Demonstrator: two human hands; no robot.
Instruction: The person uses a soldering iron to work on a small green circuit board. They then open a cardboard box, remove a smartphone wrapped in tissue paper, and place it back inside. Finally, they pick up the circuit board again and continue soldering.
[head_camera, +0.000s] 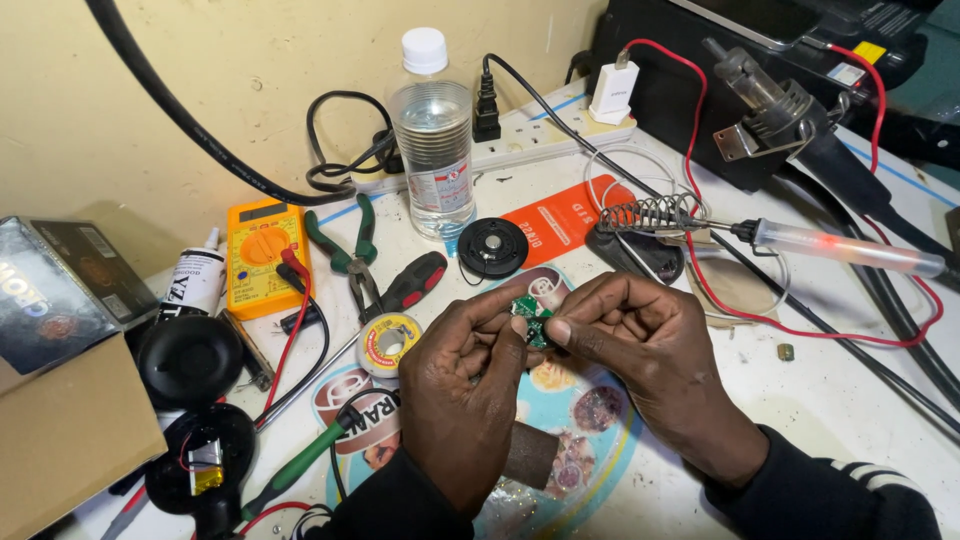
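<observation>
White tabletop fills most of the frame, crowded with gear. Along the left edge sits a cardboard box, and at upper centre a clear water bottle stands upright before a white power strip. An orange multimeter lies left of the green-handled pliers. To the right, a soldering iron rests in its coiled stand. Near the middle of the frame both hands meet over a round printed mat: the left hand and the right hand pinch a small green circuit board between their fingertips, held just above the mat. Just left of them lies a small solder spool.
</observation>
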